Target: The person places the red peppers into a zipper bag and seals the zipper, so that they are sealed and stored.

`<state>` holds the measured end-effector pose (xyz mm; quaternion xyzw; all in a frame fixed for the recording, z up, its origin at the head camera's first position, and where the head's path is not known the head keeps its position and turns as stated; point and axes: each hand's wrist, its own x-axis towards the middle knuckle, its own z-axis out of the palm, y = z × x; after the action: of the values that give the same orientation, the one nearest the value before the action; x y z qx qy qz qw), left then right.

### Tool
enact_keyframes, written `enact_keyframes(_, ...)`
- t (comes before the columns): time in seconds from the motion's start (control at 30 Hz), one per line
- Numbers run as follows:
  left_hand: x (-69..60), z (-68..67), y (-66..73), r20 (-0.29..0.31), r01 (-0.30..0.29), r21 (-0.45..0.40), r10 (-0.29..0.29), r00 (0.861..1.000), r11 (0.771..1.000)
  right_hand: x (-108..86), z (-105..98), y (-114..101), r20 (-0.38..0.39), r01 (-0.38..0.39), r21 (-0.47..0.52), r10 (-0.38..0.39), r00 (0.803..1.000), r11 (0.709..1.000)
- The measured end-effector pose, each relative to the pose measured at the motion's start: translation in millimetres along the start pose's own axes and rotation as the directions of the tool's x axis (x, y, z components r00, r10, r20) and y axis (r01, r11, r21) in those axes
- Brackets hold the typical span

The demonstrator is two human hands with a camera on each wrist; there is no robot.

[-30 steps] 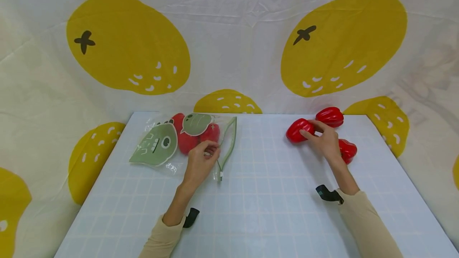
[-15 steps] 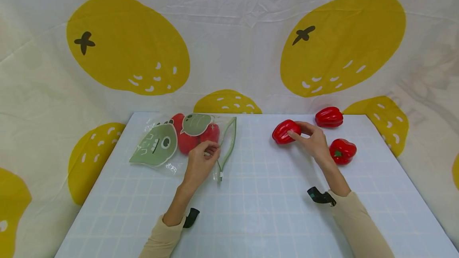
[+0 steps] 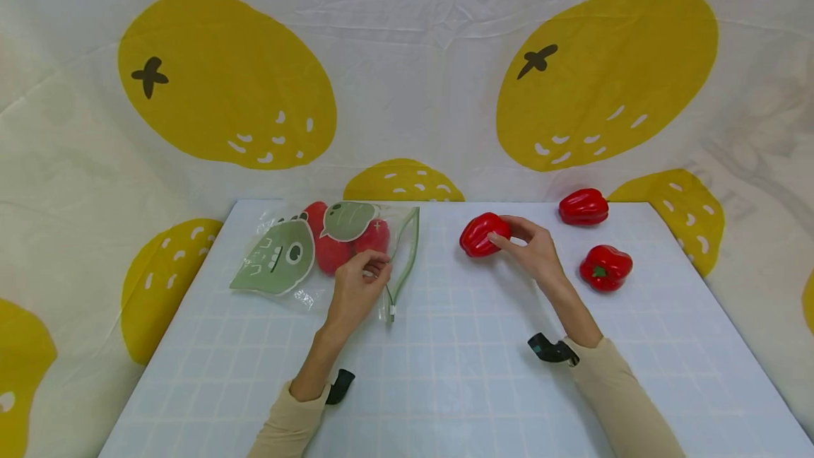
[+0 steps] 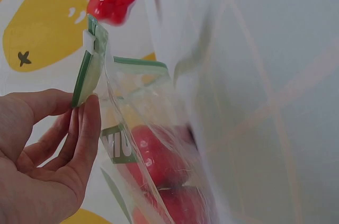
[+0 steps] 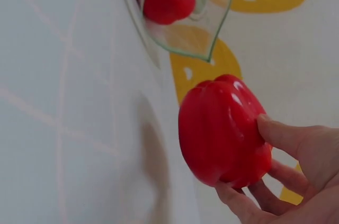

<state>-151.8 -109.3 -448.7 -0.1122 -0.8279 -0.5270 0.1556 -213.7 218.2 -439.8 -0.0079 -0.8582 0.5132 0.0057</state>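
On the left of the table lies a clear zip bag (image 3: 273, 260) with green cartoon prints and a green zip edge (image 4: 81, 78). Several red bell peppers (image 4: 159, 155) show inside it. My left hand (image 3: 356, 292) pinches the edge of the bag's mouth between thumb and fingers, near the white slider (image 4: 89, 41). The mouth gapes toward the right. Held by thumb and fingers of my right hand (image 3: 537, 253), a glossy red bell pepper (image 5: 222, 131) is raised off the table, right of the mouth and apart from it.
Two more red bell peppers lie on the right: one by the back edge (image 3: 584, 207), and one nearer (image 3: 605, 268) with its green stem showing. The pale grid-patterned table (image 3: 432, 373) ends at a white cloth backdrop (image 3: 413, 112) with yellow fruit prints.
My right hand has carried its bell pepper leftward toward the bag, uncovering the nearer pepper on the right. My left hand and the bag have stayed in place.
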Motion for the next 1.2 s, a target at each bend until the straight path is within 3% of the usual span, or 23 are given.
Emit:
enact_keyframes(0.87, 0.2, -1.5, 1.4, -0.002, 0.018, 0.016, -0.018, 1.000, 1.000, 0.7, 61.1, -28.0, 0.046, 0.090, 0.182, -0.100, 0.994, 0.979)
enact_keyframes(1.2, 0.7, -1.4, 2.4, 0.000, 0.044, 0.037, -0.044, 0.999, 0.998, 2.4, 84.2, -32.8, 0.065, 0.085, 0.242, -0.103, 0.993, 0.967)
